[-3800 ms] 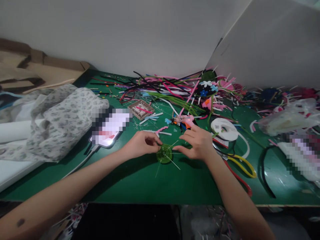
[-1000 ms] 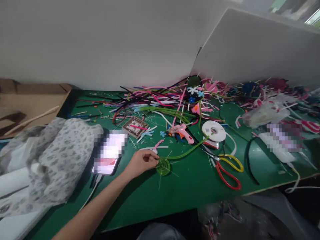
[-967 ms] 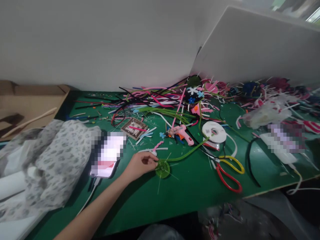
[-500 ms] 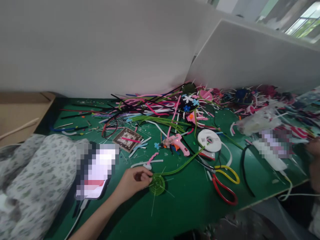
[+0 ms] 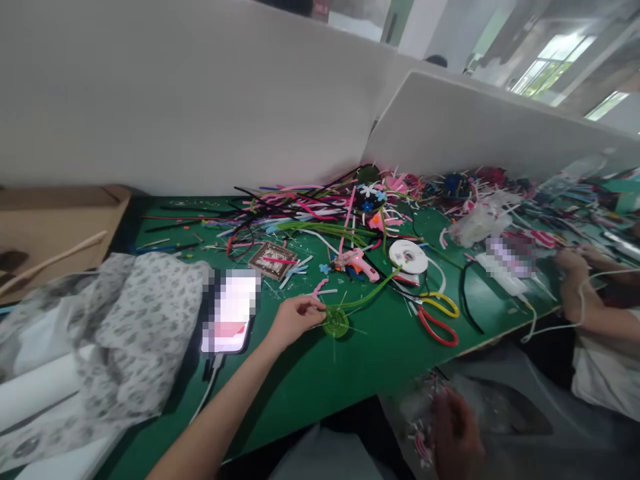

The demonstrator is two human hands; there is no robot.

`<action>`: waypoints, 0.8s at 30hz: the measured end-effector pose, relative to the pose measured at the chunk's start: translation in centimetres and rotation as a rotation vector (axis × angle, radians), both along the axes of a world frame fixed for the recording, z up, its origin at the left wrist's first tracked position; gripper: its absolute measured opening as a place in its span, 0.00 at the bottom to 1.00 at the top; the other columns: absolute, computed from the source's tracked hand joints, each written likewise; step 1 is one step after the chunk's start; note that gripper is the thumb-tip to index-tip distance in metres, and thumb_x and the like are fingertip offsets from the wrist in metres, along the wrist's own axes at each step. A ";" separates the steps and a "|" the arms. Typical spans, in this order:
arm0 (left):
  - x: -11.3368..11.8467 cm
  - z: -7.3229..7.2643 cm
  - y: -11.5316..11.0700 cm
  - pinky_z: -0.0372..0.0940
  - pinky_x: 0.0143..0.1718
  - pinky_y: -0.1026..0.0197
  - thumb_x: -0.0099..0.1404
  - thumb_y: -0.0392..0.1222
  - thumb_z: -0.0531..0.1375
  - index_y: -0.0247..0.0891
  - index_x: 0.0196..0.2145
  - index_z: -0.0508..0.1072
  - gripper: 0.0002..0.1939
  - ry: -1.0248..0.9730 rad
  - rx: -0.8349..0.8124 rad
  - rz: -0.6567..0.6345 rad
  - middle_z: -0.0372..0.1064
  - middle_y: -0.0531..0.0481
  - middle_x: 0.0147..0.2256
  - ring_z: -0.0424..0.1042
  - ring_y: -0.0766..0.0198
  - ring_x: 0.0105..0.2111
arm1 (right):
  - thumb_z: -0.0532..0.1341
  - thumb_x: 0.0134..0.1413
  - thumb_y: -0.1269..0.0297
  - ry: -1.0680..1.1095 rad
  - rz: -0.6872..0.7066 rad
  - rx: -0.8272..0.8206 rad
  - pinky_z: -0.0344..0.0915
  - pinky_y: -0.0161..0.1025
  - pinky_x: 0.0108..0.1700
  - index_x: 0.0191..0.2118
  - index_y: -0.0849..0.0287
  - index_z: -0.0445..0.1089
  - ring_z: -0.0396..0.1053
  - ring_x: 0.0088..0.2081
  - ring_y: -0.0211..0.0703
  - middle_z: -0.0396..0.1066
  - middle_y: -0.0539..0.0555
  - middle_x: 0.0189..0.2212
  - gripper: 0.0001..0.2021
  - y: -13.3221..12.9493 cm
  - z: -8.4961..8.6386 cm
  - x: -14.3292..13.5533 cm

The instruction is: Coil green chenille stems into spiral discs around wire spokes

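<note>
My left hand (image 5: 300,317) pinches the left edge of a flat, spiral green coil (image 5: 335,322) lying on the green table. From the coil a green strand (image 5: 373,293) curves up right toward a white disc (image 5: 409,256). Below the table's front edge, at the bottom right, my right hand (image 5: 455,433) is smeared by motion; whether it holds anything is unclear. A clear plastic bag with pink and white bits (image 5: 423,440) lies beside it. Above the coil rests a pink glue gun (image 5: 361,264).
Red-and-yellow-handled scissors (image 5: 437,327) lie right of the coil. A lit phone (image 5: 231,310) and patterned cloth (image 5: 150,320) are at left. Colourful pipe cleaners (image 5: 300,207) pile up by the white partition (image 5: 200,93). Another person's hands (image 5: 575,267) are at far right.
The camera view has shifted, so table items appear farther up, and those at left farther right. My right hand has come into view at the bottom. My left hand keeps its pinch on the coil.
</note>
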State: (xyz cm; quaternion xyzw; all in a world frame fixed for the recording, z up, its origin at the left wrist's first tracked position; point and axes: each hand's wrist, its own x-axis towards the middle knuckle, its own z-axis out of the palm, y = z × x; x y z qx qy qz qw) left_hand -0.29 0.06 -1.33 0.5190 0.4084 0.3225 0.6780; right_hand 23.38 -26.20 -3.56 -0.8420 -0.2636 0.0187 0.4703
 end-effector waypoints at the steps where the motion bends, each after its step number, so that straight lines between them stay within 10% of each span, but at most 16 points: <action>1: 0.0 0.0 0.0 0.68 0.28 0.62 0.45 0.42 0.69 0.35 0.29 0.76 0.12 -0.014 -0.002 -0.008 0.69 0.54 0.19 0.70 0.66 0.22 | 0.58 0.52 0.43 0.053 -0.006 0.029 0.67 0.42 0.34 0.44 0.62 0.70 0.69 0.29 0.45 0.71 0.55 0.29 0.26 1.8 0.2 -0.4; 9: 0.1 0.6 -0.6 0.71 0.32 0.60 0.44 0.44 0.71 0.34 0.29 0.76 0.16 -0.100 -0.054 -0.070 0.71 0.53 0.20 0.72 0.64 0.22 | 0.61 0.51 0.48 1.075 0.527 0.139 0.71 0.42 0.40 0.42 0.63 0.73 0.75 0.38 0.47 0.76 0.61 0.38 0.22 14.3 5.3 -5.6; 24: 0.1 0.9 -0.2 0.64 0.26 0.65 0.43 0.40 0.70 0.35 0.26 0.77 0.11 0.002 -0.118 -0.134 0.67 0.54 0.18 0.65 0.69 0.19 | 0.72 0.36 0.54 0.880 0.675 0.042 0.70 0.38 0.32 0.30 0.62 0.75 0.73 0.27 0.41 0.75 0.53 0.23 0.17 20.1 4.9 -5.1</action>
